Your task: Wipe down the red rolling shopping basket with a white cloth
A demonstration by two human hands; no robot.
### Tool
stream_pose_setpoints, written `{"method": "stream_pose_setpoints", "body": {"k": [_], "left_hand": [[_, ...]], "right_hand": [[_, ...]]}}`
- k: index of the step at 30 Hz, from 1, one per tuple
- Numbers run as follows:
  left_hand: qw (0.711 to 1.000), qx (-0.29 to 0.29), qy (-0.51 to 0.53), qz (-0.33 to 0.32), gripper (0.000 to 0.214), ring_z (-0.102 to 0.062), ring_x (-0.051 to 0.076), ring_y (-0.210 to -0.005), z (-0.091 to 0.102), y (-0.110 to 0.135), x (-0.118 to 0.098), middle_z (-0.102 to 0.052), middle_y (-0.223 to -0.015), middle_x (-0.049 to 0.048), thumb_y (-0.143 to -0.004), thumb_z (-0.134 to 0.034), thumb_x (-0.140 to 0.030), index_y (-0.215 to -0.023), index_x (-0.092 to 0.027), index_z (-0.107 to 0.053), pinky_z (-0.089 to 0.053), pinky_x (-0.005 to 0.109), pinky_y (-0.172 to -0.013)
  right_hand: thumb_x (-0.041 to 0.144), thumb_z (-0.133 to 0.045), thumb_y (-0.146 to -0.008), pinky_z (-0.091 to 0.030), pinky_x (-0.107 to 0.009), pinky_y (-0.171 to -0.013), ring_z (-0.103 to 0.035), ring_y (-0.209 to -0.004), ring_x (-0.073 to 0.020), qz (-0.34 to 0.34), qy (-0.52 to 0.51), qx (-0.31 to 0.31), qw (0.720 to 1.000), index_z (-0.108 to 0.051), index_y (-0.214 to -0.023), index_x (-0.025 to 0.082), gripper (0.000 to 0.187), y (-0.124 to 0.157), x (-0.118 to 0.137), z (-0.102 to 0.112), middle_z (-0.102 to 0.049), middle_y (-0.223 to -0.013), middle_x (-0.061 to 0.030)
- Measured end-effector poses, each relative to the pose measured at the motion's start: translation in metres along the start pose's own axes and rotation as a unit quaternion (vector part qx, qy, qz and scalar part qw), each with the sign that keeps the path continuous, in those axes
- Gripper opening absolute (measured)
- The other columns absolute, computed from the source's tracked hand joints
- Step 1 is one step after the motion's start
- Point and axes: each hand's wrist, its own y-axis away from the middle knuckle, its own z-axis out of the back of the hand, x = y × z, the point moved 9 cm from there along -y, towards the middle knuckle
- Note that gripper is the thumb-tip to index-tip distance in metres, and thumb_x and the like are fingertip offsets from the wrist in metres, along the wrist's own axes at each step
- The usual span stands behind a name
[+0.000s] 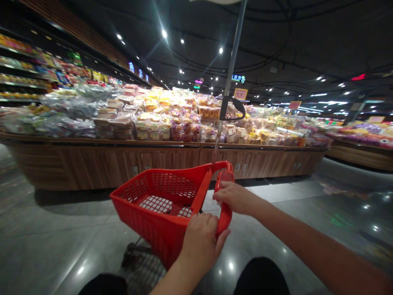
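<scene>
A red plastic shopping cart stands at an angle in front of me, its perforated basket holding nothing that I can see. My left hand is wrapped over the near corner, where the red push handle meets the basket, thumb out to the side. Farther along that handle, my right hand closes its fingers around the bar. Behind the handle rises a slim pole with a black loop-shaped piece on it.
Beyond the cart runs a long wooden display counter heaped with packaged goods. A price sign stands above them. Stocked shelves line the left wall, and another display is at right. Shiny grey tiles cover the floor.
</scene>
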Motion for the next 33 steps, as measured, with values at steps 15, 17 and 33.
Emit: {"method": "stream_pose_setpoints", "body": {"k": [15, 17, 33], "left_hand": [[1.000, -0.002, 0.029, 0.011, 0.021, -0.055, 0.022, -0.072, -0.005, 0.002, 0.007, -0.060, -0.072, 0.0042, -0.081, -0.055, -0.039, -0.072, -0.020, -0.054, -0.040, 0.036, -0.066], [0.999, -0.011, 0.031, 0.006, 0.022, -0.055, 0.022, -0.071, -0.003, 0.003, 0.007, -0.060, -0.072, 0.0043, -0.081, -0.056, -0.040, -0.072, -0.020, -0.054, -0.039, 0.036, -0.066], [0.999, -0.010, 0.049, 0.014, 0.022, -0.054, 0.021, -0.071, -0.002, 0.005, 0.012, -0.060, -0.072, 0.0038, -0.079, -0.058, -0.039, -0.071, -0.020, -0.054, -0.040, 0.035, -0.065]], "right_hand": [[0.005, -0.053, -0.082, -0.038, -0.029, -0.072, -0.051, -0.075, -0.0172, 0.084, 0.003, 0.034, 0.996, -0.064, -0.080, 0.019, 0.018, -0.018, -0.001, 0.011, -0.070, -0.077, -0.0030], [0.004, -0.052, -0.082, -0.039, -0.029, -0.075, -0.052, -0.080, -0.0176, 0.068, -0.010, 0.019, 0.997, -0.064, -0.082, 0.019, 0.020, -0.020, -0.005, 0.013, -0.070, -0.079, -0.0029], [0.010, -0.052, -0.084, -0.046, -0.025, -0.073, -0.058, -0.082, -0.0146, -0.044, -0.060, 0.006, 0.997, -0.068, -0.095, 0.020, 0.022, -0.026, -0.052, 0.002, -0.065, -0.092, -0.0044]]}}
